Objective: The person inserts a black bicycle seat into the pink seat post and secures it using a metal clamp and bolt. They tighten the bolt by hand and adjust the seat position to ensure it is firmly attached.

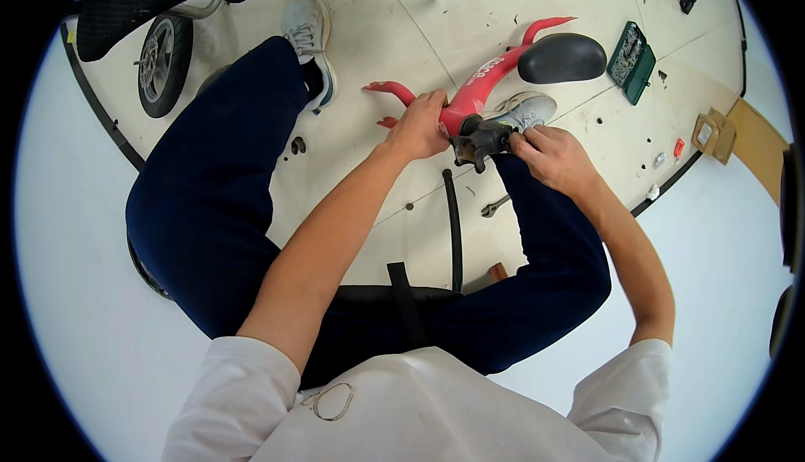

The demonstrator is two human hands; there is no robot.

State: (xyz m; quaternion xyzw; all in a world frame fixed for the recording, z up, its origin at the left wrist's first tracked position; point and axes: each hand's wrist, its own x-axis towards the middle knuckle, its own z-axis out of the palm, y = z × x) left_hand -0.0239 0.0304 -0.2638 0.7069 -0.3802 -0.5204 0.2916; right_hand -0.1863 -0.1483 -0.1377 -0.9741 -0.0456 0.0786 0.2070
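Observation:
A small red bike frame [488,79] with a black saddle [562,58] stands between my legs, its near end toward me. At that end sits a black clamp-like part [478,140]. My left hand [421,127] is closed round the red frame just left of the black part. On the other side, my right hand [552,158] pinches with thumb and fingers at the right end of the black part. What lies between those fingertips is too small and hidden to name.
A spoked wheel [165,65] rests at the left. A green toolbox [632,63] lies open at the right, with a cardboard box [714,136] beyond it. A wrench [495,206] and a black tube [454,231] are near my right leg. Small parts dot the floor.

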